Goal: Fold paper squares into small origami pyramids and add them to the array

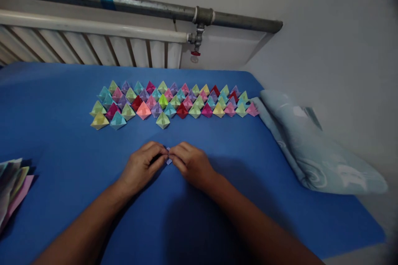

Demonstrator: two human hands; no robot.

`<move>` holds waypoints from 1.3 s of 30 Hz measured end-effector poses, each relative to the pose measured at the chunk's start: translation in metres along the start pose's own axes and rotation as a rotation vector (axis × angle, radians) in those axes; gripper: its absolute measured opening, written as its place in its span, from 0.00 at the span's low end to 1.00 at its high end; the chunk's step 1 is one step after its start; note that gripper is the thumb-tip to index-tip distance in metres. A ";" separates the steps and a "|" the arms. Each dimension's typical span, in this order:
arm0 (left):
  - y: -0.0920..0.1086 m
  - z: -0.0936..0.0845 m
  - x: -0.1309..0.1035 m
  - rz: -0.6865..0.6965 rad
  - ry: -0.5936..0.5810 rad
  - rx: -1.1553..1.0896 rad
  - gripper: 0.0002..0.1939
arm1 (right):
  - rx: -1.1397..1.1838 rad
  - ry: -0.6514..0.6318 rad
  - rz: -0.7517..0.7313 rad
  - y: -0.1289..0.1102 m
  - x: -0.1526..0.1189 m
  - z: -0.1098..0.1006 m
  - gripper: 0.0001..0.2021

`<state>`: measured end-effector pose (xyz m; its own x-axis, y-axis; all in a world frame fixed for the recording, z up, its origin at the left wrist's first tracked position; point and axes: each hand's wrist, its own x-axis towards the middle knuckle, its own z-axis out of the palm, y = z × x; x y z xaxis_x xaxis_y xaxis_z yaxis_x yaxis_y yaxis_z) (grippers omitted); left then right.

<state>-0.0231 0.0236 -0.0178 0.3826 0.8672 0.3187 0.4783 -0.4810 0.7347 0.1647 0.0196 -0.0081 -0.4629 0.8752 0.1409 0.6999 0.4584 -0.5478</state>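
Between my two hands is a small folded piece of purple paper (168,160), mostly hidden by the fingers. My left hand (144,163) pinches its left side with thumb and fingertips. On the other side my right hand (192,163) pinches it in the same way, the fingertips of both hands almost meeting. Just beyond the hands a light green folded paper boat (163,120) stands at the front of several rows of similar paper boats (182,110) in many colours.
A blue surface (77,165) lies under everything. At the left edge is a stack of coloured paper sheets (15,194). A folded pale blue-green cloth (311,145) lies along the right. Behind stand a radiator (102,49), a metal pipe (149,6) and a red-handled valve (195,53).
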 end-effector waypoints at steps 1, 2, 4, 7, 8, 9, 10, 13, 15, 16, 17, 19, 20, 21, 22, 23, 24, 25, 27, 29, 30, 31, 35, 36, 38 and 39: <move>0.000 0.000 0.000 -0.004 -0.003 0.003 0.04 | -0.021 -0.011 -0.008 0.000 0.000 0.000 0.06; 0.000 0.000 0.000 -0.010 -0.005 0.005 0.04 | -0.038 -0.019 -0.014 -0.001 0.001 0.000 0.06; 0.001 -0.001 0.000 -0.023 -0.011 -0.001 0.05 | -0.057 -0.023 -0.020 -0.001 0.001 0.000 0.05; 0.002 -0.002 0.001 -0.051 -0.007 -0.022 0.05 | -0.046 -0.005 -0.012 0.000 0.001 0.001 0.05; 0.003 -0.003 0.001 -0.065 -0.002 -0.029 0.05 | -0.037 0.000 -0.007 0.000 0.001 0.001 0.05; 0.003 -0.003 0.001 -0.080 0.003 -0.035 0.05 | -0.028 0.003 -0.005 0.000 0.001 0.002 0.05; 0.003 -0.004 0.001 -0.096 0.007 -0.042 0.05 | -0.019 0.005 -0.004 0.001 0.001 0.002 0.05; 0.003 -0.006 0.002 -0.143 0.022 -0.061 0.06 | 0.012 0.028 -0.005 0.001 0.000 0.002 0.04; 0.003 -0.007 0.002 -0.175 0.041 -0.066 0.06 | 0.053 0.066 0.004 0.002 0.000 0.002 0.04; 0.003 -0.008 0.002 -0.190 0.051 -0.065 0.06 | 0.079 0.088 0.011 0.002 -0.001 0.002 0.05; 0.003 -0.009 0.002 -0.202 0.057 -0.064 0.06 | 0.107 0.110 0.020 0.003 -0.001 0.002 0.05; 0.003 -0.010 0.003 -0.220 0.059 -0.062 0.07 | 0.163 0.155 0.040 0.004 -0.002 0.002 0.06; 0.003 -0.010 0.003 -0.225 0.059 -0.061 0.07 | 0.189 0.175 0.050 0.005 -0.002 0.002 0.06; 0.004 -0.010 0.003 -0.231 0.058 -0.060 0.07 | 0.213 0.196 0.061 0.005 -0.002 0.002 0.07; 0.004 -0.009 0.003 -0.236 0.057 -0.060 0.07 | 0.235 0.217 0.072 0.006 -0.002 0.002 0.07; 0.005 -0.009 0.004 -0.240 0.057 -0.059 0.07 | 0.255 0.234 0.083 0.006 -0.002 0.002 0.07; 0.007 -0.009 0.004 -0.242 0.053 -0.058 0.07 | 0.273 0.247 0.091 0.006 -0.003 0.002 0.07; 0.009 -0.008 0.003 -0.245 0.049 -0.056 0.07 | 0.289 0.256 0.098 0.005 -0.003 0.002 0.07; 0.014 -0.006 0.002 -0.253 0.049 -0.043 0.07 | 0.304 0.254 0.097 0.002 -0.004 0.002 0.07; 0.019 -0.003 0.001 -0.262 0.056 -0.008 0.09 | 0.295 0.236 0.075 -0.001 -0.005 0.001 0.07; 0.022 -0.002 -0.001 -0.265 0.058 0.013 0.11 | 0.283 0.227 0.060 -0.003 -0.006 0.001 0.07; 0.024 -0.001 -0.002 -0.266 0.057 0.031 0.12 | 0.270 0.217 0.046 -0.004 -0.006 0.001 0.07; 0.026 0.002 -0.005 -0.303 0.042 0.032 0.12 | 0.248 0.215 0.020 -0.008 -0.007 0.001 0.07; 0.025 0.002 -0.005 -0.320 0.047 0.015 0.12 | 0.251 0.222 0.023 -0.009 -0.007 0.001 0.07; 0.024 0.002 -0.005 -0.356 0.062 -0.028 0.12 | 0.264 0.227 0.045 -0.010 -0.007 0.001 0.06; 0.023 0.002 -0.005 -0.373 0.072 -0.053 0.12 | 0.270 0.226 0.060 -0.011 -0.007 0.000 0.06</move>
<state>-0.0123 0.0079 -0.0036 0.1326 0.9891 0.0634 0.5317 -0.1250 0.8376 0.1606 0.0082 -0.0038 -0.2726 0.9252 0.2642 0.5393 0.3743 -0.7543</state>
